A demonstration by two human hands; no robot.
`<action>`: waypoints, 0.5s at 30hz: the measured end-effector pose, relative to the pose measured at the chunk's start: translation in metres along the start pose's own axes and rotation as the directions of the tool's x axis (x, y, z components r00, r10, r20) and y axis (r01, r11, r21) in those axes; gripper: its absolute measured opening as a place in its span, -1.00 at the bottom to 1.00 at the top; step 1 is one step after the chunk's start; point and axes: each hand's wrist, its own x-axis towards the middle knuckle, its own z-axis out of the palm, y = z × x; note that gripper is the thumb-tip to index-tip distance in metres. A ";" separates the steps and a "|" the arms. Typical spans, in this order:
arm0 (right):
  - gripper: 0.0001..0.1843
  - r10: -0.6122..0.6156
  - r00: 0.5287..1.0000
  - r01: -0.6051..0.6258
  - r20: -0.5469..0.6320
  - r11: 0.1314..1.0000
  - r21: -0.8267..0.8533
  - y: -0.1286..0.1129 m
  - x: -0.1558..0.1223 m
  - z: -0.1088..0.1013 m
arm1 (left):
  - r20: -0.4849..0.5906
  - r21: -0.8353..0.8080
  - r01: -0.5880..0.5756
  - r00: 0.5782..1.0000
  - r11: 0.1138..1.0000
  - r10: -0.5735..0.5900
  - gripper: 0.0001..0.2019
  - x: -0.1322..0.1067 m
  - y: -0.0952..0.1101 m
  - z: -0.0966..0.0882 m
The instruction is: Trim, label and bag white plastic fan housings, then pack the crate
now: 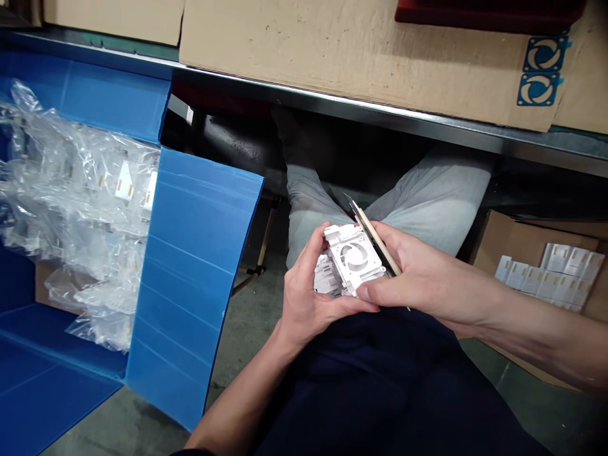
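A white plastic fan housing [352, 258] with a round fan opening sits between both hands over my lap. My left hand [306, 297] is closed around its left and under side, thumb along the bottom edge. My right hand [413, 272] grips its right side, thumb pressed to the lower corner. A thin knife with a wooden handle and dark blade [368, 225] lies along my right fingers, pointing up and left past the part.
A blue corrugated plastic bin [190, 272] stands at left, filled with clear plastic bags [76, 190] of white parts. A cardboard box [517, 244] at right holds rows of white parts [551, 278]. The metal bench edge [380, 114] and cardboard boxes run overhead.
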 end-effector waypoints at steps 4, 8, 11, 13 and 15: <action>-0.44 -0.001 1.000 0.001 -0.003 1.000 -0.006 0.000 0.001 0.000 | -0.006 0.017 0.008 1.000 1.000 -0.008 0.11 0.000 0.000 0.000; -0.49 0.002 1.000 -0.002 0.000 1.000 -0.004 0.001 0.001 -0.001 | -0.003 0.009 0.008 1.000 1.000 -0.008 0.11 0.000 0.000 0.000; -0.50 -0.001 1.000 0.001 0.002 1.000 0.001 0.002 0.001 -0.001 | 0.005 0.000 0.007 1.000 1.000 -0.007 0.11 0.000 0.000 0.000; -0.48 0.000 1.000 0.000 0.001 1.000 0.001 0.002 0.001 -0.001 | 0.006 -0.005 0.008 1.000 1.000 -0.008 0.10 0.000 0.000 0.000; -0.46 0.001 1.000 -0.001 -0.005 1.000 -0.004 0.002 0.000 -0.001 | 0.008 -0.002 0.009 1.000 1.000 -0.009 0.11 0.000 0.000 0.000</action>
